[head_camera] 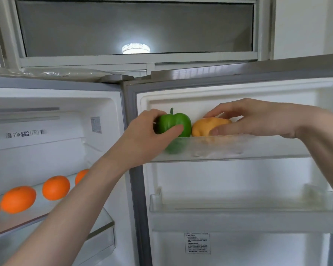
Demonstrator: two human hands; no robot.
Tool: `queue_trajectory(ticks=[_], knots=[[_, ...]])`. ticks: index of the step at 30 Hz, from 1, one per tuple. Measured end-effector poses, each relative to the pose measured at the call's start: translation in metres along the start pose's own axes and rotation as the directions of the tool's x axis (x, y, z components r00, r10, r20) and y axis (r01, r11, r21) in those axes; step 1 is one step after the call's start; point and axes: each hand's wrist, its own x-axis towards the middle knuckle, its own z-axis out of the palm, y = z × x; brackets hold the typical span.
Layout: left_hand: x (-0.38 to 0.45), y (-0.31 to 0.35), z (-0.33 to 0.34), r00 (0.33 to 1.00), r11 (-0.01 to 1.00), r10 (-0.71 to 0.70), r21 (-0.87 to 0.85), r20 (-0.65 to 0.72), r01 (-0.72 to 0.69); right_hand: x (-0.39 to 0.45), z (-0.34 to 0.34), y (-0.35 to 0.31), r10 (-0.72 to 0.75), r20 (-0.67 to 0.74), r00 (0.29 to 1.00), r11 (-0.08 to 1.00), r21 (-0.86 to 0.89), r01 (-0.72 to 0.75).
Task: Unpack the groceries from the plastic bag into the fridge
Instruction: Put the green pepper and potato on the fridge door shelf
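The fridge stands open, its door swung out to the right. A green bell pepper (176, 121) with a stem sits in the top door bin (258, 148), and my left hand (148, 135) is wrapped around its left side. Right beside it lies a yellow-orange mango-like fruit (202, 126), touching the pepper. My right hand (254, 120) is closed over the fruit from the right, thumb in front and fingers behind. The plastic bag is not in view.
Several oranges (56, 187) lie in a row on the glass shelf (46, 217) inside the fridge at the left. A second door bin (238, 208) hangs below the top one. A window frame (138, 58) is above the fridge.
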Motion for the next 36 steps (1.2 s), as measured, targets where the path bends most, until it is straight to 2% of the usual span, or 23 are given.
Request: queue_trajectory(ticks=[8,18,23,26,30,33,36], knots=[[-0.002,-0.008,0.006,0.993,0.995,0.019,-0.096,-0.119,-0.03,0.001,0.001,0.003,0.02,0.028,0.999,0.999,-0.033,-0.019],[-0.005,-0.006,0.011,0.98,0.997,0.065,-0.029,-0.189,-0.072,-0.002,0.002,0.007,0.034,-0.053,0.998,0.993,-0.114,-0.04],[-0.017,-0.006,0.007,0.953,0.992,0.12,0.06,-0.277,-0.108,-0.011,0.006,0.007,-0.025,-0.164,0.986,0.995,-0.101,0.009],[-0.039,-0.008,0.004,0.923,0.983,0.18,0.104,-0.339,-0.153,-0.023,0.018,0.007,-0.124,-0.319,0.94,0.99,-0.105,0.094],[-0.08,-0.017,0.0,0.91,0.962,0.237,0.216,-0.342,-0.169,-0.053,0.05,-0.006,-0.211,-0.498,0.841,0.977,-0.13,0.168],[-0.111,-0.03,-0.006,0.909,0.935,0.277,0.306,-0.311,-0.18,-0.08,0.086,-0.014,-0.235,-0.578,0.781,0.969,-0.202,0.142],[-0.139,-0.046,-0.006,0.935,0.934,0.274,0.295,-0.224,-0.203,-0.112,0.134,-0.012,-0.193,-0.623,0.758,0.968,-0.248,0.042]])
